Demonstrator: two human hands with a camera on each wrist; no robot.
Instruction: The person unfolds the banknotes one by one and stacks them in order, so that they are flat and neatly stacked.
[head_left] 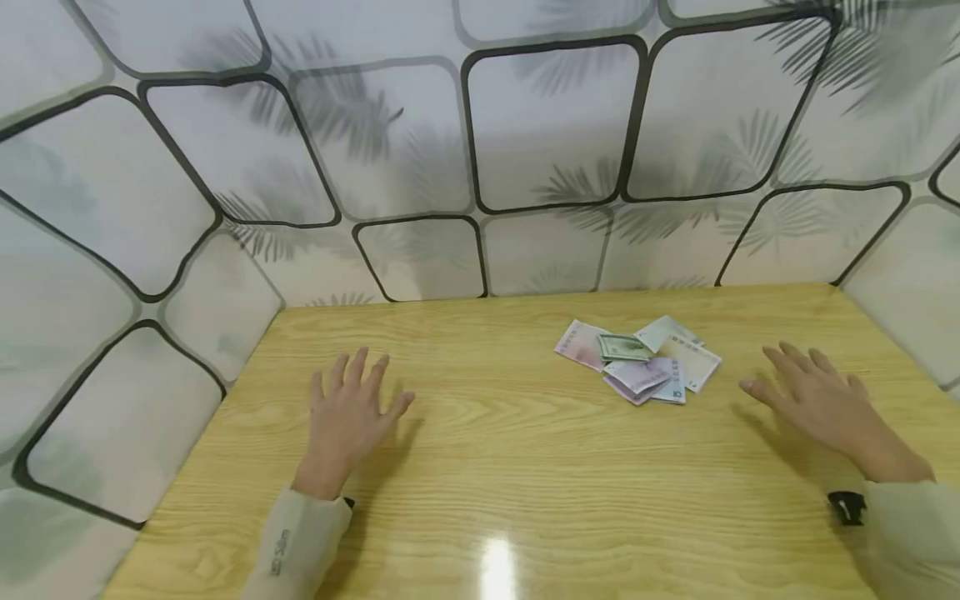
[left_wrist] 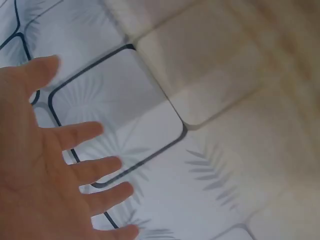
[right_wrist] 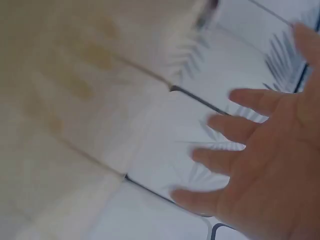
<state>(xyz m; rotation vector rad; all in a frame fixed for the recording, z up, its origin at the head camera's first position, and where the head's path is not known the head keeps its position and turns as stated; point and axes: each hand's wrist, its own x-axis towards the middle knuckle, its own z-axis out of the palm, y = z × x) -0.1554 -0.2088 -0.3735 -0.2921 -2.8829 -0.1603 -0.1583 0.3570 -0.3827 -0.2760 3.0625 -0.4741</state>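
A loose, overlapping pile of banknotes (head_left: 637, 377) lies toward the back right of the wooden table. A pink note (head_left: 580, 343) sticks out at its left, and a green note (head_left: 624, 347) lies folded near the middle. Purple, blue and pale notes spread around them. My left hand (head_left: 347, 425) is over the left part of the table, fingers spread, with nothing in it. To the right of the pile, my right hand (head_left: 817, 400) also has its fingers spread and holds nothing. Both palms show bare in the left and right wrist views.
The light wood table (head_left: 480, 467) reaches back to a wall (head_left: 555, 125) covered in rounded dark outlines and grey leaf prints. Side walls with the same pattern stand at left and right. A dark band (head_left: 847, 507) shows at my right cuff.
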